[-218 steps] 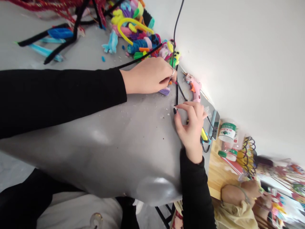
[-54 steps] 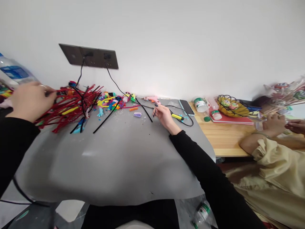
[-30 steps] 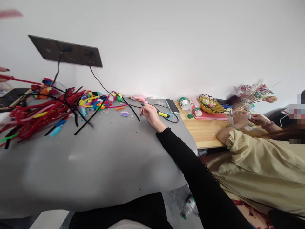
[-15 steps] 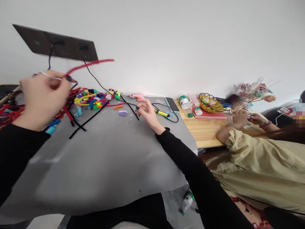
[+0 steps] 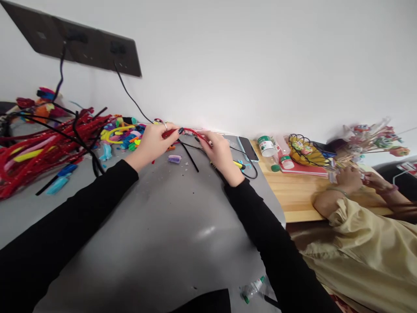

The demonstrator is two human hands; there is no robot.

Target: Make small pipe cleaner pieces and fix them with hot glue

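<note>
Between my two hands a red pipe cleaner (image 5: pixel 190 130) is stretched, above the far part of the grey table mat (image 5: pixel 156 221). My left hand (image 5: pixel 153 142) pinches it between thumb and forefinger. The other end is in the fingers of my right hand (image 5: pixel 219 153), which are closed on it. A black pipe cleaner (image 5: pixel 189 157) lies on the mat below and between my hands, near a small purple piece (image 5: pixel 174 159). At the left rests a big bundle of red pipe cleaners (image 5: pixel 61 141), with black ones across it.
Coloured scraps (image 5: pixel 122 132) lie along the wall. A phone (image 5: pixel 248 149), a black cable and a yellow-handled tool (image 5: pixel 239 165) are right of my hands. Bottles (image 5: pixel 284 153) and a yellow basket (image 5: pixel 304 152) stand on the wooden table (image 5: pixel 276 187), where another person's hands (image 5: pixel 350 179) work.
My left hand has come right and down from the bundle with the red pipe cleaner. My right hand, earlier holding nothing visible, has closed on its other end. The view has turned slightly left.
</note>
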